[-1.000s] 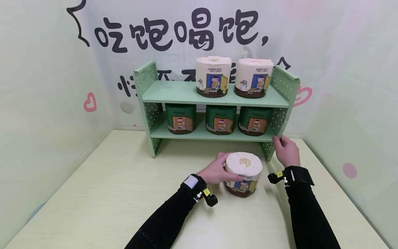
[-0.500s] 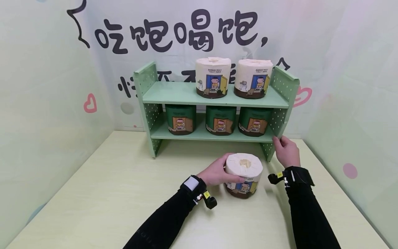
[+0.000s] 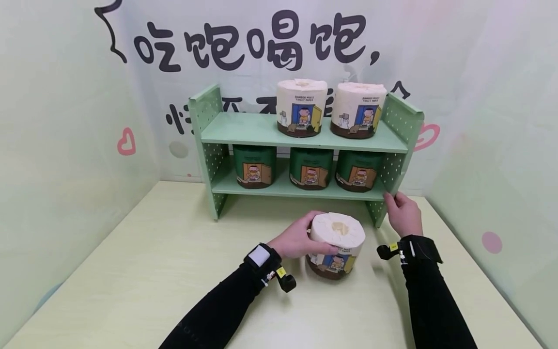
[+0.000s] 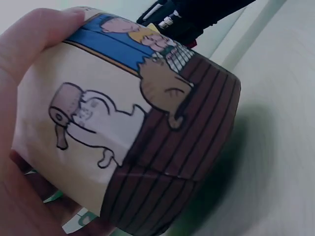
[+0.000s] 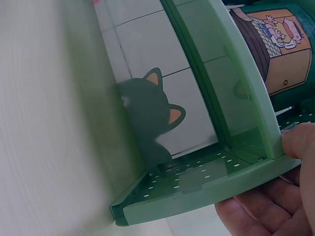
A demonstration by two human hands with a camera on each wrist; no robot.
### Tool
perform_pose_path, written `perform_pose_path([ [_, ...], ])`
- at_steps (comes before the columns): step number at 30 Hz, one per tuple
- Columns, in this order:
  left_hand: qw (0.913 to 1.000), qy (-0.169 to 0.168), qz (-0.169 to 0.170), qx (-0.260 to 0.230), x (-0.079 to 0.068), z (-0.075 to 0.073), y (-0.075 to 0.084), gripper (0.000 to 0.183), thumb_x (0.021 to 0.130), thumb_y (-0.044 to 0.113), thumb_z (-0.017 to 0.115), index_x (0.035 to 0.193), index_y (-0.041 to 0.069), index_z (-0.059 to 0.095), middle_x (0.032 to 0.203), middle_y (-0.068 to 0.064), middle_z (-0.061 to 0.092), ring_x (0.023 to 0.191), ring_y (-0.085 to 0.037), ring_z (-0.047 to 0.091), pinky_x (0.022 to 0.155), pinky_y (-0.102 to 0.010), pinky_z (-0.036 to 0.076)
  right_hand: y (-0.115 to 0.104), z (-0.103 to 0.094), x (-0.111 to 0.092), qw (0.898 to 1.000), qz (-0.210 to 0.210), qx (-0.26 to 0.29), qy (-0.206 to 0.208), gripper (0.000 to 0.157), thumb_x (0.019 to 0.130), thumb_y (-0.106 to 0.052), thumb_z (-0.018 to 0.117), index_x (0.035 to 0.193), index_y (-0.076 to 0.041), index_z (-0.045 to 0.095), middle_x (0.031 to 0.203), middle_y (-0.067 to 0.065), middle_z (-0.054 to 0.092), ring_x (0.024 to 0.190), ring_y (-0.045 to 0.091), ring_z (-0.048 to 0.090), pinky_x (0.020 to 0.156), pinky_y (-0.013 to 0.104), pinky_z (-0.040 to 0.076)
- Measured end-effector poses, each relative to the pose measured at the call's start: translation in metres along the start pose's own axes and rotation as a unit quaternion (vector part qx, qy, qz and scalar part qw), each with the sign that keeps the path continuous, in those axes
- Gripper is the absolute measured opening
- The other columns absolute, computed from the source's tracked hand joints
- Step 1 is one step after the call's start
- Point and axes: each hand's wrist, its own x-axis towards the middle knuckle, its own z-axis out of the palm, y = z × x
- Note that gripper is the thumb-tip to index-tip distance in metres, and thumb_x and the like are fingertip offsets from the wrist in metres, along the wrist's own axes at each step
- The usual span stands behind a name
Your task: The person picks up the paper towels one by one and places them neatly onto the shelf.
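My left hand [image 3: 300,239] grips a white toilet paper roll [image 4: 88,118] with a brown base and cartoon print, thumb across the front. In the head view the roll leans slightly, and the left wrist view shows a shadow by its base. Behind it stands a green two-tier shelf [image 3: 248,129]. Its right side panel is pinched by my right hand [image 3: 404,214] at the front edge, near the lower tier. In the right wrist view the thumb [image 5: 299,140] lies on one side of the panel [image 5: 197,196], with the other fingers on its far side.
Two white rolls, one in the middle [image 3: 301,108] and one at the right [image 3: 357,111], stand on the upper tier. Several green rolls [image 3: 311,167] line the lower tier. The pale table [image 3: 131,261] meets a wall [image 3: 52,121] on each side and a printed backdrop behind.
My left hand has moved slightly left, bringing the white roll with it, and the roll now leans more. My right hand keeps its hold on the shelf's side panel.
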Motion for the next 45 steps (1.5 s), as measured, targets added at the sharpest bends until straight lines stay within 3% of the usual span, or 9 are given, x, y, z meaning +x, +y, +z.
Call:
perform_pose_path([
  [6,0.9998,0.008,0.008,-0.018,-0.003,-0.013,0.009,0.081,0.076,0.036,0.087,0.142,0.021,0.043,0.120,0.007,0.058,0.108,-0.010,0.055,0.091,-0.038,0.048,-0.002,0.000,0.000,1.000,0.002,0.001,-0.004,0.047,0.106,-0.041,0.044,0.110,0.000,0.067,0.090,0.019,0.067,0.076,0.027,0.053,0.058,0.033,0.040],
  [13,0.9982,0.017,0.032,-0.047,-0.006,-0.026,0.019,0.071,0.080,0.033,0.083,0.139,0.023,0.046,0.122,0.003,0.059,0.106,-0.014,0.058,0.087,-0.039,0.052,-0.001,0.002,0.003,1.000,0.000,0.003,-0.003,0.047,0.106,-0.041,0.045,0.104,0.001,0.066,0.090,0.018,0.066,0.077,0.028,0.054,0.059,0.036,0.041],
  [19,0.9960,0.025,0.054,-0.066,-0.011,-0.036,0.030,0.072,0.082,0.034,0.079,0.142,0.018,0.043,0.124,-0.003,0.058,0.107,-0.018,0.058,0.086,-0.041,0.053,-0.004,0.001,0.003,1.000,0.004,0.008,-0.012,0.049,0.106,-0.041,0.044,0.120,0.000,0.065,0.101,0.021,0.068,0.084,0.030,0.057,0.063,0.035,0.041],
  [23,0.9936,0.033,0.077,-0.075,-0.014,-0.047,0.037,0.074,0.082,0.039,0.077,0.143,0.017,0.042,0.126,-0.005,0.058,0.107,-0.020,0.058,0.087,-0.042,0.053,-0.005,0.000,0.003,1.000,0.002,0.008,-0.011,0.049,0.106,-0.042,0.044,0.119,0.000,0.066,0.097,0.021,0.068,0.083,0.029,0.057,0.062,0.035,0.041],
  [27,0.9909,0.041,0.096,-0.085,-0.016,-0.062,0.047,0.078,0.082,0.045,0.075,0.144,0.016,0.040,0.125,-0.007,0.059,0.106,-0.023,0.060,0.084,-0.045,0.054,-0.003,0.000,0.003,1.000,0.002,0.007,-0.012,0.050,0.106,-0.043,0.043,0.113,0.000,0.066,0.094,0.021,0.067,0.080,0.028,0.055,0.061,0.035,0.041],
  [36,0.9810,0.059,0.152,-0.106,-0.025,-0.103,0.077,0.076,0.085,0.048,0.068,0.141,0.007,0.038,0.119,-0.016,0.061,0.100,-0.032,0.062,0.079,-0.048,0.057,-0.001,0.001,0.003,1.000,0.006,0.008,-0.013,0.052,0.106,-0.045,0.043,0.121,0.000,0.065,0.106,0.020,0.068,0.088,0.030,0.059,0.064,0.035,0.042],
  [45,0.9757,0.121,0.169,-0.070,-0.030,-0.143,0.108,0.070,0.085,0.048,0.062,0.138,0.007,0.042,0.112,-0.016,0.064,0.094,-0.034,0.062,0.075,-0.044,0.058,0.001,0.000,-0.001,1.000,0.005,0.007,-0.011,0.049,0.107,-0.042,0.043,0.120,0.000,0.065,0.108,0.021,0.067,0.088,0.030,0.058,0.064,0.035,0.041],
])
